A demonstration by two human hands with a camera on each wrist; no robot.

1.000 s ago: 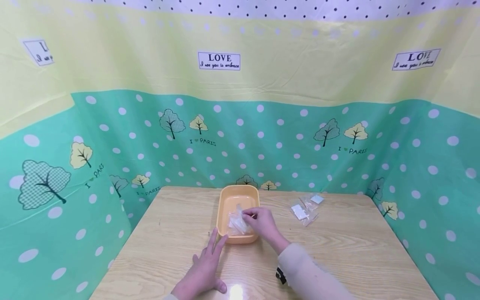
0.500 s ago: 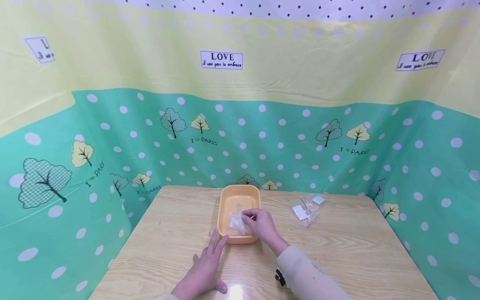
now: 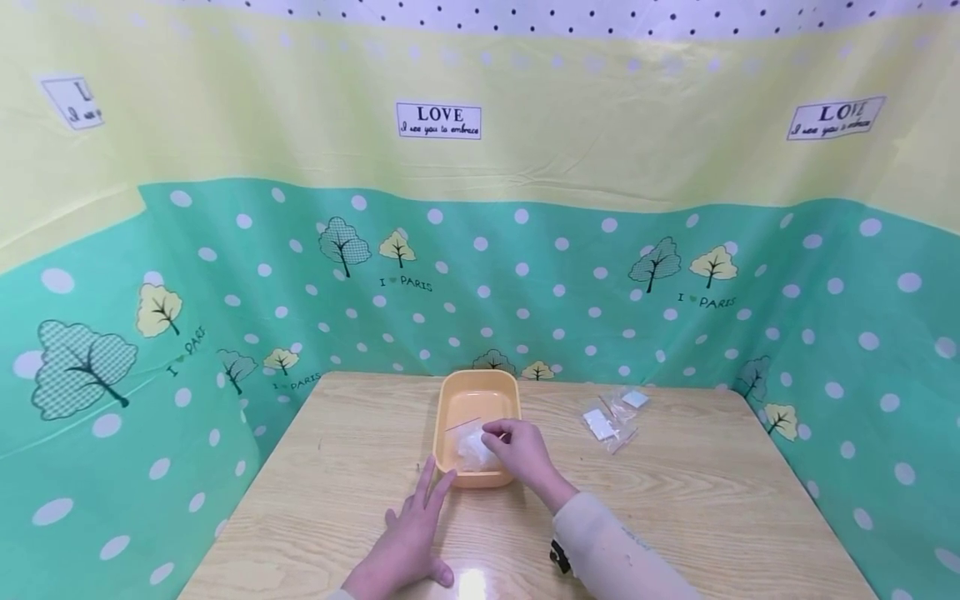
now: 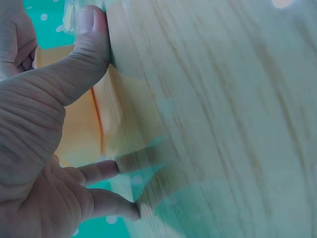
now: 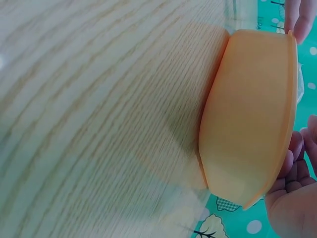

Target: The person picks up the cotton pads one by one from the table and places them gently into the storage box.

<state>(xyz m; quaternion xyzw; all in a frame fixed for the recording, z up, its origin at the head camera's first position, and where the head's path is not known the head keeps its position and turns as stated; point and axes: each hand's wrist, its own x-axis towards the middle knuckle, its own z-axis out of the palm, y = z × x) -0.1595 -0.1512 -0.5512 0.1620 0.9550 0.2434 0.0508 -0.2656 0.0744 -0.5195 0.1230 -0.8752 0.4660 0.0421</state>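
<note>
An orange plastic basin [image 3: 480, 479] stands on the table, with crumpled clear plastic bags [image 3: 472, 450] inside it. Over its right side, my right hand [image 3: 525, 454] pinches a clear zip bag between thumb and fingers; a thin reddish seal line [image 3: 462, 424] shows in the basin beside it. My left hand [image 3: 411, 533] has its fingers spread, two fingertips right at the basin's near left corner. In the right wrist view, left fingers [image 5: 301, 20] meet the basin's rim, and the right hand [image 5: 297, 198] is curled at the rim's other end.
To the right of the basin lie several small clear zip bags [image 3: 619, 408], some with white squares [image 3: 598, 424]. The wood-grain table [image 3: 697, 500] is bordered by a green and yellow curtain [image 3: 480, 292] at the back and sides.
The plastic under my right fingers has shifted: its upright tip has dropped, and a reddish seal line now slants leftward. The left hand, basin and bags at right stay put.
</note>
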